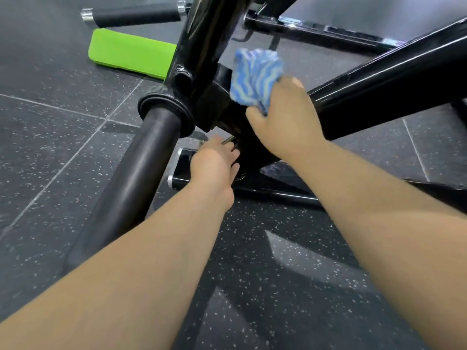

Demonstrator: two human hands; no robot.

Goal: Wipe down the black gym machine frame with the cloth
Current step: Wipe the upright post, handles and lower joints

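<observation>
Your R hand has its fingers clamped round 1 blue-and-white striped cloth, held at the centre joint of the black frame, where the tubes meet. Your L hand reaches low under that joint, by the base bar. Its fingers lie together w/ tips hidden, so can't tell if they grip anything. Far left: 1 green pad, 1 foam roller. Near left: 1 thick black peg.
</observation>
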